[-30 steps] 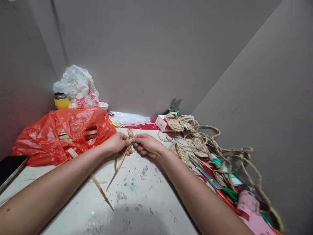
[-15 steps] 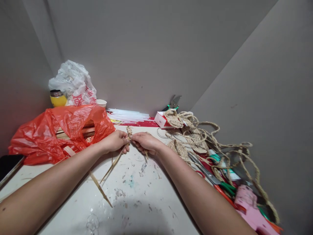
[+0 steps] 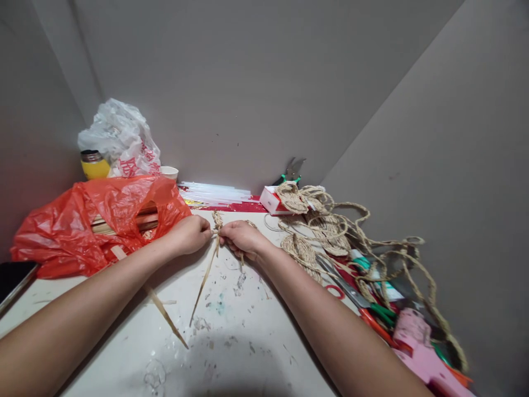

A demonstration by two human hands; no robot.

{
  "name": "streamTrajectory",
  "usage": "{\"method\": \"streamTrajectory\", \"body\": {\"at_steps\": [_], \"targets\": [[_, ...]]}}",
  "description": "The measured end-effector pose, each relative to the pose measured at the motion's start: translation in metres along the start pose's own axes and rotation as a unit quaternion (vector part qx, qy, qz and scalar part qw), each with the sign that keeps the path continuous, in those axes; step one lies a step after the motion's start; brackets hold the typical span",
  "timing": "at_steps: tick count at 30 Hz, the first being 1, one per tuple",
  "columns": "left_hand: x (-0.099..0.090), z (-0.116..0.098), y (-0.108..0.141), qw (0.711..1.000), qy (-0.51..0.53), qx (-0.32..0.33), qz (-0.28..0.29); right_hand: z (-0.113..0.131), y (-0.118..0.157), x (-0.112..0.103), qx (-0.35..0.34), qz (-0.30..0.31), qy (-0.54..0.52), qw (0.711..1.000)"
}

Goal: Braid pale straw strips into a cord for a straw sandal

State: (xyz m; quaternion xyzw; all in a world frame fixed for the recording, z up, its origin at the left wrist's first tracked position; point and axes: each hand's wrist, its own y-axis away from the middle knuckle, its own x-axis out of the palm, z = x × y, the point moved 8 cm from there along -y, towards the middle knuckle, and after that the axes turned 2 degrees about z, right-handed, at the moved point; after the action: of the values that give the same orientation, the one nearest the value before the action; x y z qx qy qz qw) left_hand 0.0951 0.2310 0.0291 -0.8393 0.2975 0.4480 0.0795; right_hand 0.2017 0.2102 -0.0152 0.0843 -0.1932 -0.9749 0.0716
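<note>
Near the back of the white table, a short braid of straw (image 3: 217, 219) rises between my two hands. My right hand (image 3: 242, 237) pinches it at its lower end. My left hand (image 3: 194, 234) is closed just to the left, gripping a thin strand that runs across to the right fingertips. A loose straw strip (image 3: 204, 285) hangs down from the braid toward the tabletop. Another strip (image 3: 167, 318) sticks out below my left forearm. A short end shows under my right hand.
Left: a red plastic bag (image 3: 66, 226) with straw strips, a yellow jar (image 3: 95, 165), a phone (image 3: 15, 278). Back: glue sticks (image 3: 215, 192), pruning shears (image 3: 292, 172). Right: coiled braided rope (image 3: 301, 251), scissors (image 3: 349, 288), a pink glue gun (image 3: 417, 353).
My left hand has turned and moved slightly left, off the braid, its fingers now curled. The hanging strip has swung to a steeper angle. My right hand stays at the braid.
</note>
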Motion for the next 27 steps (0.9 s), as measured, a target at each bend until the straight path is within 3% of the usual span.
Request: {"method": "streamTrajectory", "body": {"at_steps": [3,6,9,16,23,25,27], "targets": [[-0.003,-0.007,0.003,0.999,-0.047,0.009,-0.027,0.0,0.0,0.001,-0.001,0.002,-0.017,1.0],[0.009,-0.02,0.011,0.998,-0.046,0.031,-0.026,0.001,0.002,0.003,0.006,0.016,-0.049,0.999],[0.021,-0.028,0.02,0.993,-0.113,0.013,-0.027,0.001,0.004,0.005,0.018,0.032,-0.079,0.996],[0.032,-0.023,0.026,0.987,-0.158,-0.028,-0.018,0.0,0.006,0.007,0.026,0.052,-0.118,0.991],[0.044,-0.034,0.032,0.972,-0.235,0.028,0.007,-0.002,0.007,0.011,0.019,0.074,-0.132,0.988],[0.044,-0.042,0.036,0.974,-0.217,0.067,0.022,-0.002,0.007,0.01,0.018,0.081,-0.139,0.987],[0.031,-0.048,0.037,0.985,-0.143,0.101,-0.009,-0.002,0.007,0.009,0.014,0.087,-0.15,0.985]]}}
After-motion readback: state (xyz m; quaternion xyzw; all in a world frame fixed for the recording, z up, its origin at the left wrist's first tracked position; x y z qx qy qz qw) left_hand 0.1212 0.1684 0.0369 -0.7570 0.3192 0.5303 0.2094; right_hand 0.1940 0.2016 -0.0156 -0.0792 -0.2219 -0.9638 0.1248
